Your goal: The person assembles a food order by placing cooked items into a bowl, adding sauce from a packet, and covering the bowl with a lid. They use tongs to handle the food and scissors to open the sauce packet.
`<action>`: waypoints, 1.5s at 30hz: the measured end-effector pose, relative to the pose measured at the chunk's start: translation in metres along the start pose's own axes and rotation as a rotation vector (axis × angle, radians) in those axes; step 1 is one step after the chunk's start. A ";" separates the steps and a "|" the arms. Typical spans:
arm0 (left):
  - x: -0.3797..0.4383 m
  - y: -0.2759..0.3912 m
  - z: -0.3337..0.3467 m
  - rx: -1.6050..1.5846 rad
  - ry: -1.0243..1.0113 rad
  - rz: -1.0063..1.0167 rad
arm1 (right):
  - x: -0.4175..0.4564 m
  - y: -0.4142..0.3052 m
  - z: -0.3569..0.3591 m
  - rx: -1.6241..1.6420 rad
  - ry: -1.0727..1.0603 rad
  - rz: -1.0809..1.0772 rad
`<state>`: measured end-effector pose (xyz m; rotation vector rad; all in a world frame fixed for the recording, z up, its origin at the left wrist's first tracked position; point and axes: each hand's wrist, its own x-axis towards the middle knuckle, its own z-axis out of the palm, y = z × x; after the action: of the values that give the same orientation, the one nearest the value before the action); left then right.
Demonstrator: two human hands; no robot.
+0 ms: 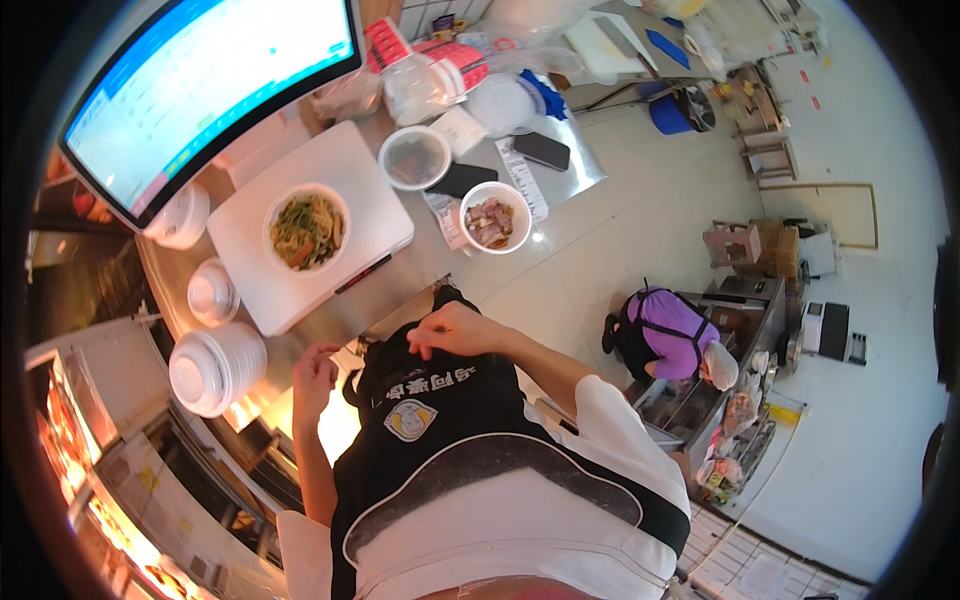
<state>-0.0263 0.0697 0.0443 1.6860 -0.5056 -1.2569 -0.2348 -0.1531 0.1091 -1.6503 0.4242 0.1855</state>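
Note:
My left hand hovers by the front table edge, right of a tall stack of white bowls or lids; its fingers are loosely bent and nothing shows in them. In front of the black apron is my right hand, fingers curled in, with no object visible. Beyond both hands, a white digital scale bears a white bowl of noodles and greens. To its right stands a white bowl of sliced meat, near the table edge. Behind that sits a lidded bowl with dark contents.
A lit monitor overhangs the scale's far left. Two dark phones, one phone near the corner, lie by printed slips. Plastic lids are piled behind. A co-worker in purple bends over a counter at right.

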 end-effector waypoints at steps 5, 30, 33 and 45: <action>0.027 0.037 0.066 0.005 -0.162 0.102 | -0.037 0.036 -0.077 0.022 0.395 -0.008; 0.200 0.189 0.520 -0.143 -0.245 0.052 | -0.198 0.207 -0.484 0.149 0.605 0.025; 0.226 0.199 0.536 -0.124 -0.183 0.136 | -0.185 0.201 -0.537 -0.053 0.596 0.000; 0.196 0.193 0.571 -0.266 0.383 0.238 | -0.083 0.185 -0.562 -0.002 -0.028 -0.005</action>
<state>-0.4254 -0.4203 0.0910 1.5382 -0.2821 -0.7677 -0.4516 -0.7058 0.0410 -1.6491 0.3984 0.2052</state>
